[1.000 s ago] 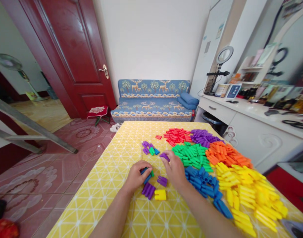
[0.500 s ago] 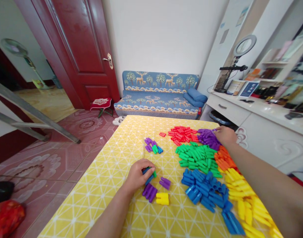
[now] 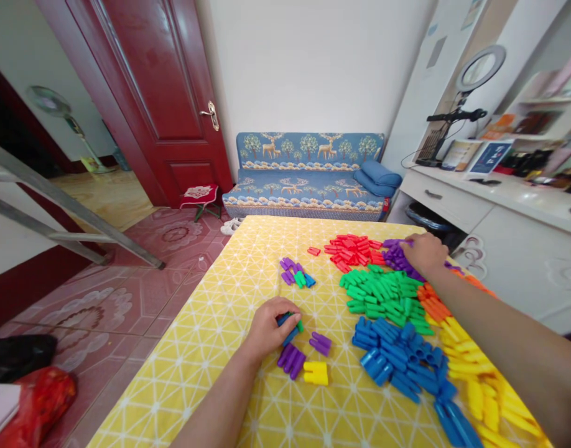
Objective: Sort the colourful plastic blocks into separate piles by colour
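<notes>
My left hand (image 3: 273, 326) is closed round blue and green plastic building blocks (image 3: 289, 328), partly hidden by its fingers. Beside it on the table lie purple blocks (image 3: 292, 361), another purple block (image 3: 320, 343) and a yellow block (image 3: 316, 373). Farther back sits a small cluster of purple, green and blue blocks (image 3: 298, 274). At the far right, my right hand (image 3: 425, 254) reaches into the pile of purple blocks (image 3: 400, 256), its fingertips pinched at the pile's edge; they partly cover what they grip.
Red (image 3: 353, 250), green (image 3: 383, 291), blue (image 3: 402, 354), orange (image 3: 433, 303) and yellow blocks (image 3: 472, 361) lie in piles on the yellow tablecloth (image 3: 211, 348). A blue sofa (image 3: 308, 180) stands behind the table, a white dresser (image 3: 523, 230) to the right.
The view has turned slightly left, so everything sits a little farther right. My right hand has shifted slightly over the purple pile; my left hand keeps its hold on the blocks.
</notes>
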`<state>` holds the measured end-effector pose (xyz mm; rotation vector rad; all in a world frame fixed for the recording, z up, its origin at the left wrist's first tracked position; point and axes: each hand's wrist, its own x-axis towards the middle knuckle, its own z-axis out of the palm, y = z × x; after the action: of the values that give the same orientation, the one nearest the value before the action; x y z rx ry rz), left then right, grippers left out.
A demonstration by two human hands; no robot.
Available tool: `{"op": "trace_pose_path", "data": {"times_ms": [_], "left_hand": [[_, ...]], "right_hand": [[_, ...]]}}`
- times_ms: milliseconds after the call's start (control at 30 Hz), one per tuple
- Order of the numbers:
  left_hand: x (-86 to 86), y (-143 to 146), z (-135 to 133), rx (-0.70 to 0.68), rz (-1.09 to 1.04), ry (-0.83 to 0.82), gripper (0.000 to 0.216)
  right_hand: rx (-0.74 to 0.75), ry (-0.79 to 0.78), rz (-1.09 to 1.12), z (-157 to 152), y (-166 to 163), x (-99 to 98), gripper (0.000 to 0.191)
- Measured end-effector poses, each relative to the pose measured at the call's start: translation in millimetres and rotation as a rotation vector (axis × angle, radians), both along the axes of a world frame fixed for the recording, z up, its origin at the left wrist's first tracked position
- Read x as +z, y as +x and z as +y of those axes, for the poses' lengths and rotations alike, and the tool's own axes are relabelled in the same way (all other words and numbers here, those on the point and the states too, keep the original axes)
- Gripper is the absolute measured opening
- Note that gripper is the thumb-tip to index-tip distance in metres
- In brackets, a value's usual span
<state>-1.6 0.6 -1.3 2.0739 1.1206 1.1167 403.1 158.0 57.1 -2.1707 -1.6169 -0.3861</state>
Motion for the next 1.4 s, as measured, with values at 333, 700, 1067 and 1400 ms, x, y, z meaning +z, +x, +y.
{"op": "trace_pose_path", "data": {"times_ms": [333,700,1067,1400], "left_hand": [[0.1,-1.9,-3.1,0.033,-0.079,0.001,0.018],[-2.3,-8.0,-0.9,0.427,-0.217,0.037,0.031],[-11.2,-9.8,2.4,0.311,-0.287,-0.102,0.039],[-18.2,-11.9,7.3,0.301,-0.301,-0.157,0.043]], "right_hand": [[0.858,-0.129,0.204,-26.4,-211.8,-25.3,0.039],[0.794,-0.185,0.271,-92.1,-267.4,-59.5,0.027],[0.765,-0.09,0.768,-176.2,-251.4,-62.4,0.03],[0.928,-0.367,0.459,-197.1,-230.2,-30.6,0.038]]}}
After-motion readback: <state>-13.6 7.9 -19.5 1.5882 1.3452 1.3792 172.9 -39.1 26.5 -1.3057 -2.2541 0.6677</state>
